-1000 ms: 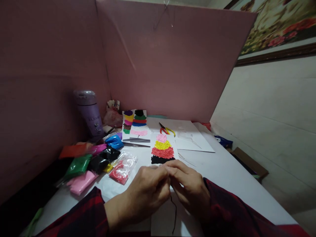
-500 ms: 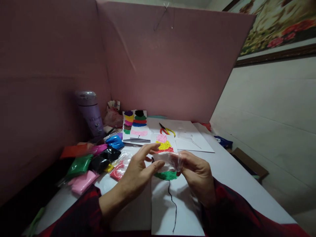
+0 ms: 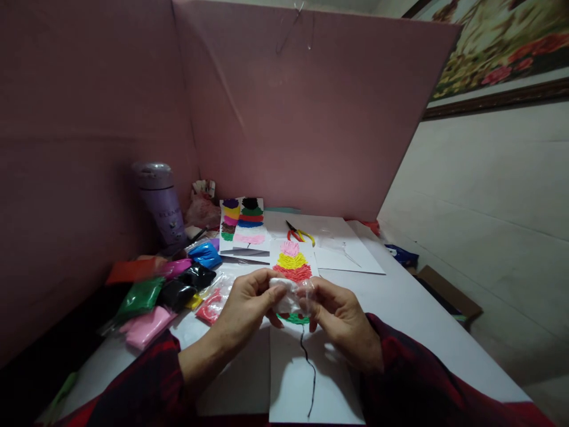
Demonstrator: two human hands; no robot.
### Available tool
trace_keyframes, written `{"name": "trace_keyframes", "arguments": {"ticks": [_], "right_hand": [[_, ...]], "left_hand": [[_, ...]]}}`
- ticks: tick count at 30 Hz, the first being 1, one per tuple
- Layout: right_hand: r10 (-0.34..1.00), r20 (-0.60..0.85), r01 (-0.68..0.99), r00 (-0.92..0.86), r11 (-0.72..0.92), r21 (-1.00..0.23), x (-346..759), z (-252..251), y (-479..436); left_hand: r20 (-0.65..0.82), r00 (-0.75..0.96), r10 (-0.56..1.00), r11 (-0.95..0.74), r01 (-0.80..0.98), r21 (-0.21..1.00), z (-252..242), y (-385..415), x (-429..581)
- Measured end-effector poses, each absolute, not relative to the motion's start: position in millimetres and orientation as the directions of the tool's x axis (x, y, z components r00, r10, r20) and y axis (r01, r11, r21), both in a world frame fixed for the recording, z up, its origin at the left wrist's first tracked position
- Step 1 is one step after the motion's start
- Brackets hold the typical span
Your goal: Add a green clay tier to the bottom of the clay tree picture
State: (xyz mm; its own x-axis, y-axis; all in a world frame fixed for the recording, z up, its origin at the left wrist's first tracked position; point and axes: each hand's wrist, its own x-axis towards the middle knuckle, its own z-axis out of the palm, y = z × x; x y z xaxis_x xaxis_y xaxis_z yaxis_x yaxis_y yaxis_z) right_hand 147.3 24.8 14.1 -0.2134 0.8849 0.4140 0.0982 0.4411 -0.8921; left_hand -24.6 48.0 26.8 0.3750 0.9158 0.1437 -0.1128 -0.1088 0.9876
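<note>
Between my hands is a small clear plastic bag of white clay (image 3: 284, 296). My left hand (image 3: 249, 302) pinches the bag's left side, thumb on top. My right hand (image 3: 340, 317) is closed on the crinkled plastic at its right end. Below them lies a white sheet (image 3: 288, 379) bearing a balloon-like shape in textured bands: pink, yellow, red (image 3: 294, 272) and green (image 3: 296, 319). A thin black wavy string (image 3: 306, 353) runs down from the green band. My hands and the bag hide the part between red and green.
Bags of coloured clay, among them green (image 3: 141, 296), pink (image 3: 149, 326) and blue (image 3: 205, 255), pile up at left. Behind stand a purple bottle (image 3: 160, 204) and cards with coloured bands (image 3: 242, 225). Yellow-and-red-handled pliers (image 3: 300, 235) rest on white board (image 3: 355, 243).
My left hand has closed on the bag, its fingers having been apart before. My right hand and the bag have moved slightly left.
</note>
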Motion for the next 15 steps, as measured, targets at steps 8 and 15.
{"name": "trace_keyframes", "arguments": {"ticks": [8, 15], "right_hand": [[0.873, 0.479, 0.008, -0.089, 0.481, -0.877, 145.5, 16.7, 24.7], [0.867, 0.447, 0.079, -0.222, 0.473, -0.878, 147.8, 22.7, 23.0]], "left_hand": [[0.129, 0.373, 0.919, -0.086, -0.13, 0.988, 29.1, 47.3, -23.6], [0.064, 0.407, 0.911, -0.028, -0.095, 0.995, 31.1, 44.9, -25.9]]}}
